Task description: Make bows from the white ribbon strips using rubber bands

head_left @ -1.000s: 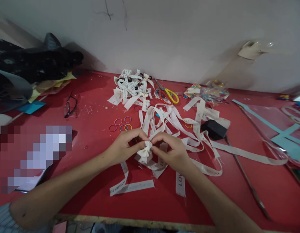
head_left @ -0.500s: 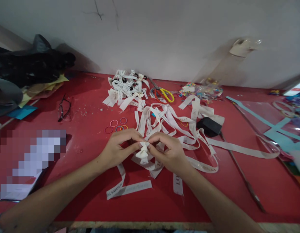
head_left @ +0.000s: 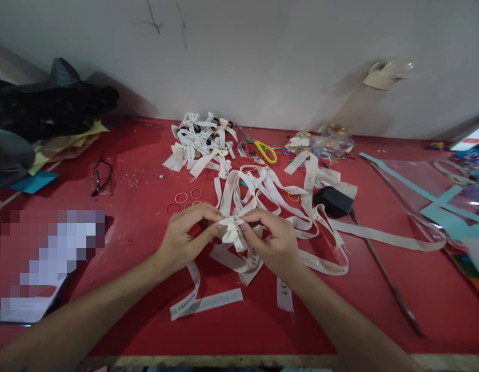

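Head view shows us the red table (head_left: 138, 330), then a tangle of loose white ribbon (head_left: 280, 192). Our left hand (head_left: 181, 237) and right hand (head_left: 280, 240) each pinch, thumb against forefinger, one side of the small gathered bow (head_left: 232, 232). In our judgement, we do this best by tugging both sides evenly and gently, so the gathers don't slip off centre. The bow lies between our fingertips, lower folds hanging free, nearer us than most of the tangle.

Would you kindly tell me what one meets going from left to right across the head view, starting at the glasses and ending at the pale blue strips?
Glasses, left hand, white fabric bow, right hand, black block, pale blue strips.
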A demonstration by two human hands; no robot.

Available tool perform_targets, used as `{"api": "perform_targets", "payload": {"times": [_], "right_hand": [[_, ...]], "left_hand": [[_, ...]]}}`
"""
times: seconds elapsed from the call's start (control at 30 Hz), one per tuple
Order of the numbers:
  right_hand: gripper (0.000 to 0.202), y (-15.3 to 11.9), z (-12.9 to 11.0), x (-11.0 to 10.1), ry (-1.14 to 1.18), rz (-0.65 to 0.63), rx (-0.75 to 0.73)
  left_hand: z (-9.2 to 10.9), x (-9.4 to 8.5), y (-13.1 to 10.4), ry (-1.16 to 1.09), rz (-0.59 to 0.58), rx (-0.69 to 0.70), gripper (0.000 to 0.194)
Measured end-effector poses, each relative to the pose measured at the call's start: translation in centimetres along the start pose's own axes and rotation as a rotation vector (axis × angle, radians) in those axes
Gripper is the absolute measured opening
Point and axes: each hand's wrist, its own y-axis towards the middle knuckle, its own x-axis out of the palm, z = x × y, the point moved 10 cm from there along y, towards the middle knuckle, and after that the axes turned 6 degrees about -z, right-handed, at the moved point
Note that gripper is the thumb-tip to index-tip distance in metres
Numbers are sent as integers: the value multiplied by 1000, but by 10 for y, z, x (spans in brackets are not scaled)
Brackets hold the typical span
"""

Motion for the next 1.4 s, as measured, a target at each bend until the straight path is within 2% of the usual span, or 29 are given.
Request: {"api": "perform_targets", "payload": {"times": [0.17,0.23,0.37,0.47,0.63,0.83,0.93,1.03,1.17,1.3,1.4], "right_hand": [[5,-2,-6,3,-35,1,-62],[5,-2,-7,4,-34,-1,-67],[8,-1,-6,13,-65,-79,-46],[10,-2,-4,18,-117,-123,-34],[10,-6,3,5,-98,21,42],[9,-5,9,11,-56,-43,94],[10,-4,7,8,-24,-17,79],[11,-5,6,2,-22,25,85],[9,-7,6,-5,-62,90,90],[9,-8,4,-8,-101,134,66],[10,-8,0,-9,-118,151,21]], "left_hand": [[-12,11,1,28,-97,-92,8],[-12,13,1,57,-115,-87,9],[-8,12,1,96,-103,-38,7],[-10,11,1,83,-89,-60,7],[-20,13,0,-33,-88,-181,6],[-33,22,-6,-210,-150,-325,10],[-39,25,-10,-364,-140,-381,15],[-37,26,-11,-426,-146,-363,16],[-30,23,-7,-377,-146,-310,17],[-30,24,-3,-312,-150,-335,14],[-32,28,-4,-346,-167,-381,14]]}}
